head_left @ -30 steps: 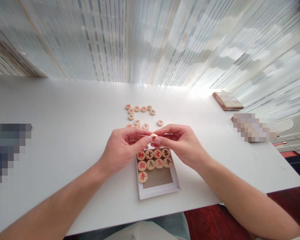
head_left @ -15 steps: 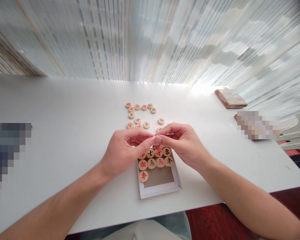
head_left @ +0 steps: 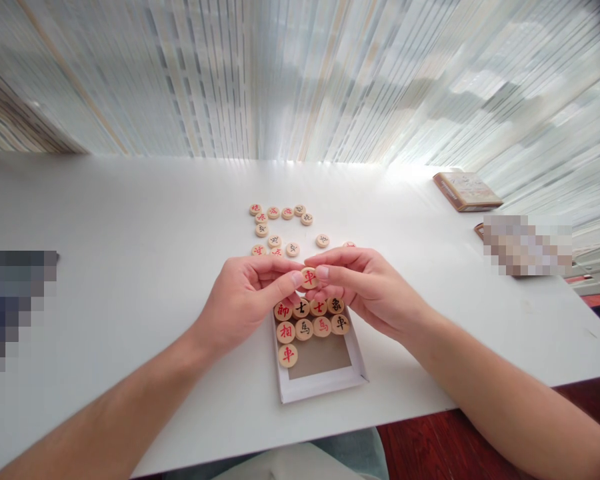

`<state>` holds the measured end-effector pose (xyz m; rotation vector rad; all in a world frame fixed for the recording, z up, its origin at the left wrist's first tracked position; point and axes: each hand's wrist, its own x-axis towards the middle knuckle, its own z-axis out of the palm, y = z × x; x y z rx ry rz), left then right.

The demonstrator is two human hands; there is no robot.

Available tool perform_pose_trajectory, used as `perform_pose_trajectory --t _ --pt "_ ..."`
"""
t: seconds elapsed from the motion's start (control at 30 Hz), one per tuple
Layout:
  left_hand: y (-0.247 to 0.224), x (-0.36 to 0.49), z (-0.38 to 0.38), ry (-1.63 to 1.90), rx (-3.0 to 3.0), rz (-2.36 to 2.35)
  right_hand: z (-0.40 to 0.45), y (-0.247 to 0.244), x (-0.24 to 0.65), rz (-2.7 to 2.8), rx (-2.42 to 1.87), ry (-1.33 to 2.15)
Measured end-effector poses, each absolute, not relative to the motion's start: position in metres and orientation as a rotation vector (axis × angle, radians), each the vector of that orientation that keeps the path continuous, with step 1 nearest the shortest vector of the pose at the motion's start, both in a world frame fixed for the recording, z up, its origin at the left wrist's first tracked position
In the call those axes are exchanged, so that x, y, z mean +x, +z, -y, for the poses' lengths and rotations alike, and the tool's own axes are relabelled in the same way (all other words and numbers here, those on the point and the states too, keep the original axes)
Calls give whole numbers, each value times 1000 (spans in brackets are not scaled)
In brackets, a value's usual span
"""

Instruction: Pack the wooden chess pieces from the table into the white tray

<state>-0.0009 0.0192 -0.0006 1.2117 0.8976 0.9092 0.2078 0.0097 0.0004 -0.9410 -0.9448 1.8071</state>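
Observation:
Between the fingertips of both hands is a round wooden piece (head_left: 309, 277) with a red character, its face turned up. My left hand (head_left: 247, 293) pinches its left side, and my right hand (head_left: 370, 283) grips the right side. Below them lies a shallow white box (head_left: 325, 385) with a brown bottom. Rows of pieces with red and black characters fill its upper part, and a single red-marked piece (head_left: 288, 355) sits at the left of the lowest row. My hands hide the box's far end.
Several loose pieces (head_left: 273, 213) are scattered on the white table (head_left: 180, 200) beyond my hands. At the right back lies a flat brown box (head_left: 467, 191), with a blurred-out item (head_left: 525, 247) beside it. A striped curtain (head_left: 280, 80) hangs behind the table.
The piece between my fingers now shows its red character more fully. My fingers have spread to its two sides. The view has shifted slightly.

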Motion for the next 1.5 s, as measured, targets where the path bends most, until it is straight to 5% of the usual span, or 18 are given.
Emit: perform_pose_trajectory --t 0.53,1.07,1.5 --pt "-6 -4 -20 910 1063 -843 -9 1 212 993 -988 1767" --pt "1 1 -16 985 1054 -885 1 0 204 1244 -988 1353" --pt "-1 2 -6 1074 1366 -864 2 4 202 1144 -1056 1416"
